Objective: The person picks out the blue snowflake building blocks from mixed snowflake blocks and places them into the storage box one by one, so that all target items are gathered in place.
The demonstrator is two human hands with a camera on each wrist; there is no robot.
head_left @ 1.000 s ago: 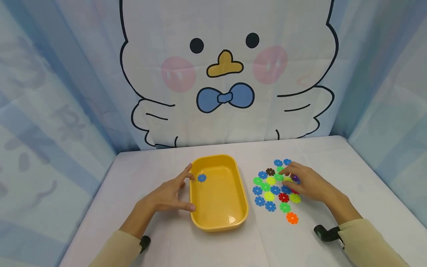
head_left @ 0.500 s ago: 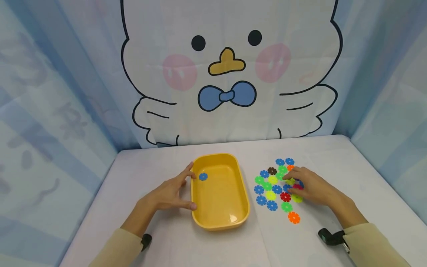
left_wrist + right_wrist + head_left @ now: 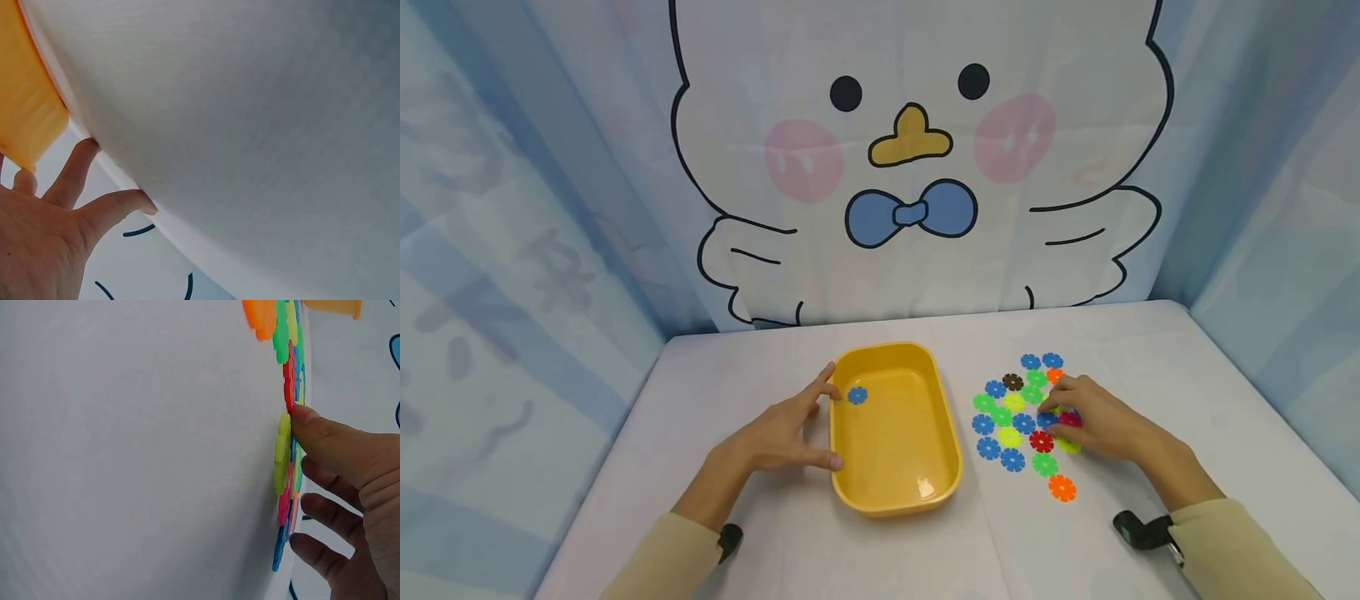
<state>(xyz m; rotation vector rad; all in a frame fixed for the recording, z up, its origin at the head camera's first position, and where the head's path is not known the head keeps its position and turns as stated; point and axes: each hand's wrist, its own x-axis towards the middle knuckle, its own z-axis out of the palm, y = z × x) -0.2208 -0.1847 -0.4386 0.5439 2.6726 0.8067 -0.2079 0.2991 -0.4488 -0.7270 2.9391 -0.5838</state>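
My left hand (image 3: 775, 433) is at the left side of a yellow plastic tray (image 3: 951, 467), its thumb and forefinger resting over the rim. The fingers are spread in the left wrist view. One blue snowflake disc (image 3: 857, 395) lies inside the tray near that rim. My right hand (image 3: 1108, 421) is low over a group of coloured discs, thumb and forefinger at opposite edges of another blue disc (image 3: 1046, 421) and pinching it at table level. The other right fingers (image 3: 328, 512) are apart, beside the discs in the right wrist view. They partly hide several discs.
Several notched flat discs in blue, green, yellow, red, brown and orange lie close together right of the tray. An orange disc (image 3: 1062, 488) is nearest the front. A white cloth covers the table (image 3: 910, 558); a printed curtain (image 3: 910, 275) stands behind.
My right thumb and forefinger have drawn closer together around the blue disc, after shifting slightly right and toward me. The left hand and the tray have stayed together; the view has shifted a little.
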